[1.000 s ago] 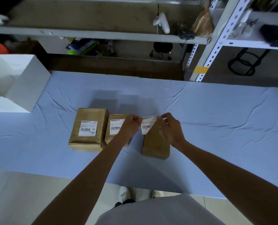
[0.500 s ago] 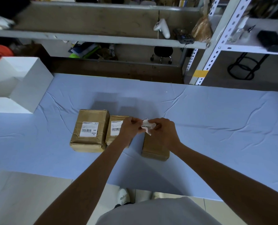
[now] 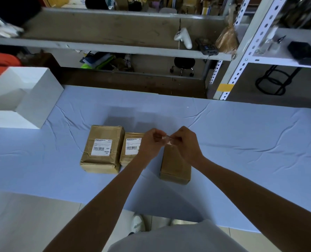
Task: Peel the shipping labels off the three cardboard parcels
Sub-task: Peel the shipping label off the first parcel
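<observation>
Three brown cardboard parcels lie in a row on the blue cloth. The left parcel [image 3: 102, 150] carries a white shipping label [image 3: 101, 147]. The middle parcel [image 3: 130, 151] also bears a label [image 3: 132, 146], partly hidden by my left hand [image 3: 152, 143]. The right parcel [image 3: 175, 165] shows a bare brown top. Above its far end, my left hand and my right hand [image 3: 184, 144] both pinch a crumpled white peeled label [image 3: 166, 141], most of it hidden between the fingers.
A white open box [image 3: 24, 99] stands at the table's left end. Metal shelving with clutter rises behind the table's far edge. The blue cloth [image 3: 251, 142] stretches wide to the right. The table's near edge runs just above my torso.
The flat label held between both hands a second ago has been squeezed into a small wad as the hands came together. The parcels have not moved.
</observation>
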### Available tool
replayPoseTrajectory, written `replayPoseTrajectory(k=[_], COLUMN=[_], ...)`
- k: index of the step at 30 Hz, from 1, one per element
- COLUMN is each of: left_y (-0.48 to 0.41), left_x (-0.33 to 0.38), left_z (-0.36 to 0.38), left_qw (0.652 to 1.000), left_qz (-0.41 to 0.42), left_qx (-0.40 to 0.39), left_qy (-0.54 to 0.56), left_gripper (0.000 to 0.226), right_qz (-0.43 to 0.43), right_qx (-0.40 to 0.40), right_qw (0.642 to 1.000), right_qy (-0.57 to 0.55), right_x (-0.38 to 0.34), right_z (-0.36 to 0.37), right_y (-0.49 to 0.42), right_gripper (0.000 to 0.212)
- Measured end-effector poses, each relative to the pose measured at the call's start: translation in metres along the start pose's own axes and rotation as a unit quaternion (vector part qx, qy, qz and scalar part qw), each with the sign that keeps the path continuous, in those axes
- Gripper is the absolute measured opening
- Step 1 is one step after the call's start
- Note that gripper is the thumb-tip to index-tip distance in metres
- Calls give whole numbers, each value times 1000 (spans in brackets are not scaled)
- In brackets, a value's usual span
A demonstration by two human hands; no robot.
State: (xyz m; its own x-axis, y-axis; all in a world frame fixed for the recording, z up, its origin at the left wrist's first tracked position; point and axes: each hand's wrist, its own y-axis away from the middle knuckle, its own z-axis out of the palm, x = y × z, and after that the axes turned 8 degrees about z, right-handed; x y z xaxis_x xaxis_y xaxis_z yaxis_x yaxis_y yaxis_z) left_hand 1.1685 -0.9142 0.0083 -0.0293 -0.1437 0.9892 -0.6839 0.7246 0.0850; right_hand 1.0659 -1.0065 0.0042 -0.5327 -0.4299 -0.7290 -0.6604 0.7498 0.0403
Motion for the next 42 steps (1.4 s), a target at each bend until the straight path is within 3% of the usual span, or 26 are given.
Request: replayPoseTrajectory(k=[6, 11, 20, 28, 31, 34, 37, 42], left_y=[-6, -7, -9, -10, -4, 0, -2, 5], left_x=[-4, -5, -1, 0, 7, 12, 11, 14], left_z=[2, 0, 3, -1, -1, -3, -5, -7], left_qw=[991, 995, 1000, 995, 999, 997, 999, 999], left_qz=[74, 85, 9, 9, 6, -8, -13, -5], left_qx=[15, 24, 26, 37, 48, 58, 40, 29], left_qy=[-107, -56, 2, -89, -19, 49, 23, -20], left_gripper=[11, 10, 15, 21, 13, 20, 10, 21], right_qz=[-3, 19, 49, 52, 38, 51, 41, 18], right_qx=[24, 33, 26, 34, 22, 2, -14, -3], right_qw=[999, 996, 991, 987, 984, 977, 974, 981], right_qy=[-27, -77, -120, -146, -173, -205, -224, -191], right_x=[-3, -7, -12, -15, -16, -18, -22, -30], right_z=[-6, -8, -11, -6, -9, -14, -14, -11], right_y=[0, 0, 1, 3, 2, 1, 2, 4], right_gripper=[11, 12, 10, 11, 15, 18, 8, 4])
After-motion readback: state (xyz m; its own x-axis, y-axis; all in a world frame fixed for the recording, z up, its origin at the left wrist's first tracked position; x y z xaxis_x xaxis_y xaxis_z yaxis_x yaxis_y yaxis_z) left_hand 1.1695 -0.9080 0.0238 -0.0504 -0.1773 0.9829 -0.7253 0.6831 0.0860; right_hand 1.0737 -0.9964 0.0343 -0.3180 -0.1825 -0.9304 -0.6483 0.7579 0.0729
